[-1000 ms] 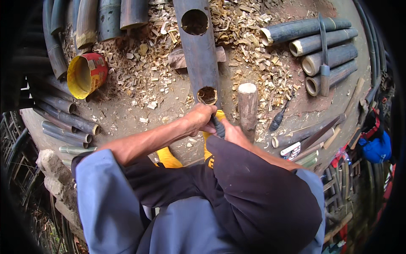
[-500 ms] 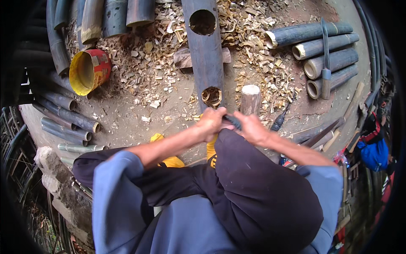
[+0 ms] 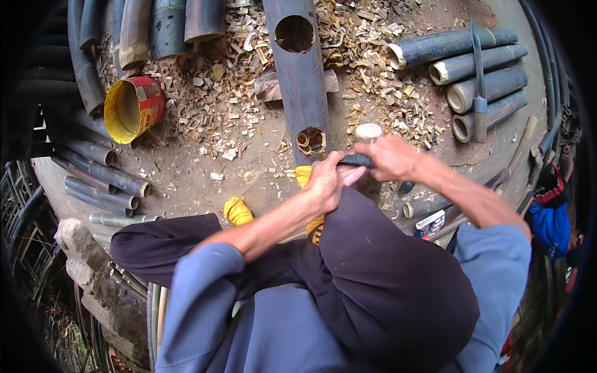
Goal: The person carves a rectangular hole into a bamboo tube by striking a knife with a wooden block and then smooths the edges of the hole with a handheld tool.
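Observation:
A thick dark bamboo pole (image 3: 300, 87) runs away from me, with two round holes cut in its upper side. Curled shavings (image 3: 311, 140) sit inside the nearer hole. Just right of that hole, my right hand (image 3: 393, 159) is closed on a tool with a dark, ribbed handle (image 3: 357, 160). My left hand (image 3: 329, 179) is closed round the same tool, beside the pole's near end and above my raised knee. Its working end is hidden by my hands. A yellow shoe (image 3: 303, 175) shows by the pole's near end.
A wood block (image 3: 267, 86) lies under the pole, among scattered chips (image 3: 373, 74). Behind my right hand stands a pale-topped post (image 3: 369, 130). Cut bamboo lengths (image 3: 488, 90) carry a long blade (image 3: 479, 74). A red-and-yellow tin (image 3: 124, 112) and more bamboo (image 3: 99, 180) lie left.
My right hand has moved right with the tool's handle, now covering part of the post. My left hand has shifted slightly right and nearer me. The pole stays in place.

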Available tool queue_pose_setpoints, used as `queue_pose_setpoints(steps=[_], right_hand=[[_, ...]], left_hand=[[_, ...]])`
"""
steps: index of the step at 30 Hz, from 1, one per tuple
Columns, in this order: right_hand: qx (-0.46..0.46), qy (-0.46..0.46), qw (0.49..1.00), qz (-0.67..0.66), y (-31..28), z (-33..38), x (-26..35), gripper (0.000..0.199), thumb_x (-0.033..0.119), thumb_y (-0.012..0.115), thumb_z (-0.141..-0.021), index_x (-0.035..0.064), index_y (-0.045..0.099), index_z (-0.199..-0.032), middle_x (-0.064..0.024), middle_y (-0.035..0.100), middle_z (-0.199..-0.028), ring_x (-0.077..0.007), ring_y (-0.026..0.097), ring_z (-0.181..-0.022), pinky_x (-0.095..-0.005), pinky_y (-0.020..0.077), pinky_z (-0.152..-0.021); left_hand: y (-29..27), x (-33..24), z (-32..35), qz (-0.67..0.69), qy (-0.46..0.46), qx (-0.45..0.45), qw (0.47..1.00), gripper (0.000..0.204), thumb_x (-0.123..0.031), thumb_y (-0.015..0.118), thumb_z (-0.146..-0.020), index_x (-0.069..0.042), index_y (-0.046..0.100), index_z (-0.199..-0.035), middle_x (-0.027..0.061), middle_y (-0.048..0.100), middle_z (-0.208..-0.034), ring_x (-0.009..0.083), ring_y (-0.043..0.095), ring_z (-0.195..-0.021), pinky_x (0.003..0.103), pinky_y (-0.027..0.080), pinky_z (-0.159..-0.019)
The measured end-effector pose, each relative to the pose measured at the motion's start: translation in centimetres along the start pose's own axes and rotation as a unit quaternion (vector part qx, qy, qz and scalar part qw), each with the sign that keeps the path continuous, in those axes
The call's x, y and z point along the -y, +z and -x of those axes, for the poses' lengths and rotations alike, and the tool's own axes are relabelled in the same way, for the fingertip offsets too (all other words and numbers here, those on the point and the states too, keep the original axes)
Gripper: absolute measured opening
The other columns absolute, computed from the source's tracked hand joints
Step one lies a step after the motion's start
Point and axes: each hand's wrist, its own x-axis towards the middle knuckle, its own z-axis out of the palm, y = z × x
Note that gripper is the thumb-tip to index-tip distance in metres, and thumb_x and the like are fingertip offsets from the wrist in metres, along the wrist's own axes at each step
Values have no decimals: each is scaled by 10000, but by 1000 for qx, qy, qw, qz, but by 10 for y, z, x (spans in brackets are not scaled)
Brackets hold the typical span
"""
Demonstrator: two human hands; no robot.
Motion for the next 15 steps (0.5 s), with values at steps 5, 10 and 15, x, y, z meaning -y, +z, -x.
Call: queue_pose_setpoints(steps=[5, 10, 15], right_hand=[[-192, 134, 904, -358, 111, -12, 65, 266, 100, 584, -796, 32, 492, -1036, -224, 588, -626, -369, 616, -594, -471, 481, -534], [-318, 186, 886, -280, 99, 11, 72, 296, 94, 588, -770, 56, 494, -1049, -190, 583, -638, -348, 611, -598, -442, 474, -548], [-131, 195, 965, 116, 20, 2, 25, 291, 113, 616, -723, 100, 517, -997, -111, 627, -810, -282, 631, -726, -435, 475, -628]], left_hand=[[-47, -36, -11, -394, -68, -63, 914, 318, -200, 478, -874, 75, 596, -766, 170, 633, -680, 213, 626, -552, 326, 502, -489], [-25, -27, -13, -616, 26, 46, 786, 211, -159, 518, -860, 26, 618, -877, 143, 628, -745, 192, 646, -671, 316, 523, -594], [-19, -5, -23, -314, 192, 156, 916, 215, -94, 497, -915, 47, 575, -1058, 170, 612, -1051, 190, 607, -983, 310, 516, -897]])
